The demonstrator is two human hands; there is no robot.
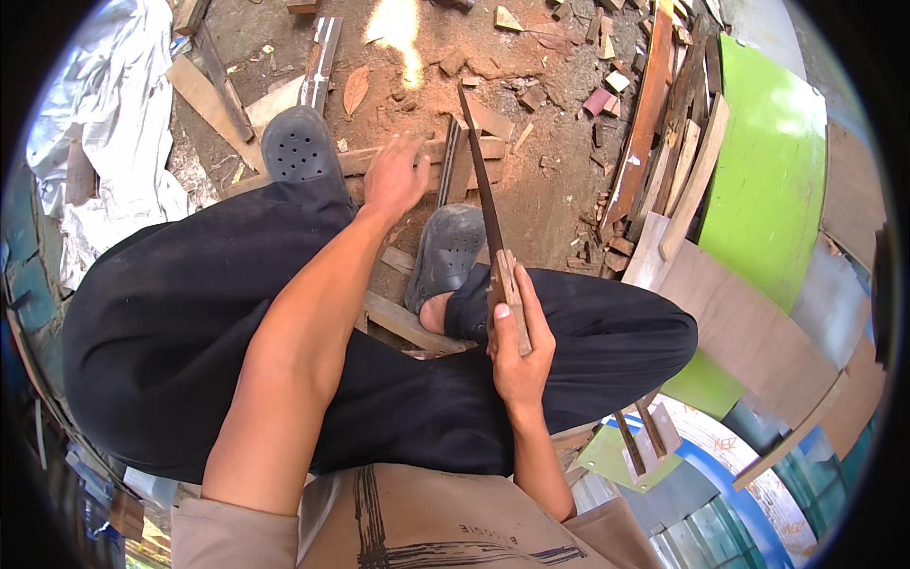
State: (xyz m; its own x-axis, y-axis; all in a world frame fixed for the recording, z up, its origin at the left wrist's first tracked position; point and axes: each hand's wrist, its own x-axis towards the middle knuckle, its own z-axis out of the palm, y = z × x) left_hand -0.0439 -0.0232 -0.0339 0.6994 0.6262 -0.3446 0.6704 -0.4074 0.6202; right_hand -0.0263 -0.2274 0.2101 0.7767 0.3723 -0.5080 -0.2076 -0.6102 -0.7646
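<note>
My right hand [524, 365] is wrapped round the wooden handle [512, 302] of a handsaw. Its dark, narrow, toothed blade [483, 180] points away from me and crosses over a short upright-looking piece of wood [456, 163]. Out in front, my left hand [395, 178] lies on a wooden plank [355, 161], with its fingers stretched out and somewhat apart. Dark clogs [301, 147] are on both my feet, one at either side of that hand; the right clog [445, 251] is just left of the saw.
Sawdust and wood offcuts [533, 98] litter the ground ahead. Long boards [649, 123] are piled to the right, beside a bright green panel [763, 171]. A white sheet [109, 142] spreads at the left. Another plank [412, 324] lies near my legs.
</note>
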